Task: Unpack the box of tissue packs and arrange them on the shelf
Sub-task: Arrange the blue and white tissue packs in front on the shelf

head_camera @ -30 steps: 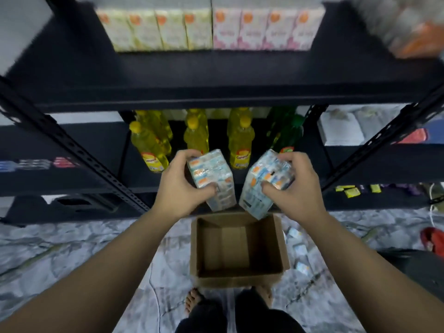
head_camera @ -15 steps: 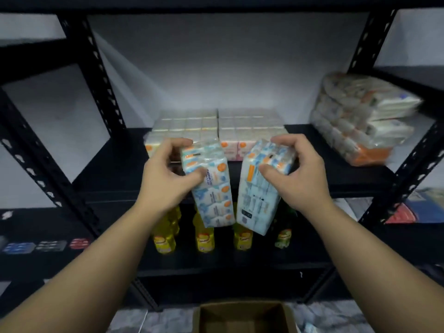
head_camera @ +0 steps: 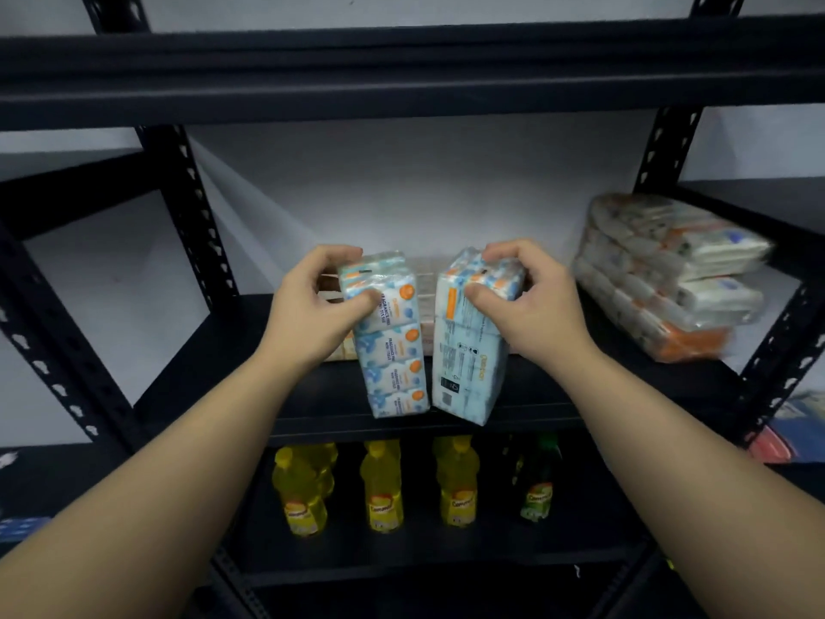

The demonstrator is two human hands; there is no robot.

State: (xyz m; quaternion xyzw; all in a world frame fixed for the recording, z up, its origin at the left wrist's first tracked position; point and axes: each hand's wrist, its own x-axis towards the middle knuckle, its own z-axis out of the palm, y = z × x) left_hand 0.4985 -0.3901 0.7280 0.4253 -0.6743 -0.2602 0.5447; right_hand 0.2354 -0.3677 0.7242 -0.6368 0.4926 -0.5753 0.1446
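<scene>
My left hand (head_camera: 312, 312) grips the top of a blue-and-white tissue pack with orange dots (head_camera: 393, 350), held upright. My right hand (head_camera: 531, 301) grips a second tissue pack (head_camera: 468, 359), its printed back side facing me. Both packs hang side by side over the front edge of the black middle shelf (head_camera: 214, 368). Behind them, mostly hidden by the packs and my hands, lie tissue packs on the shelf (head_camera: 426, 279). The cardboard box is out of view.
A stack of plastic-wrapped white and orange bundles (head_camera: 669, 274) lies at the shelf's right end. Yellow bottles (head_camera: 381, 489) and a green bottle (head_camera: 535, 484) stand on the shelf below. Black perforated uprights (head_camera: 187, 207) frame the bay, and another shelf board (head_camera: 402, 78) runs overhead.
My view has risen from the open box on the floor to the middle shelf. Both hands have carried their packs up and forward to the shelf's front edge.
</scene>
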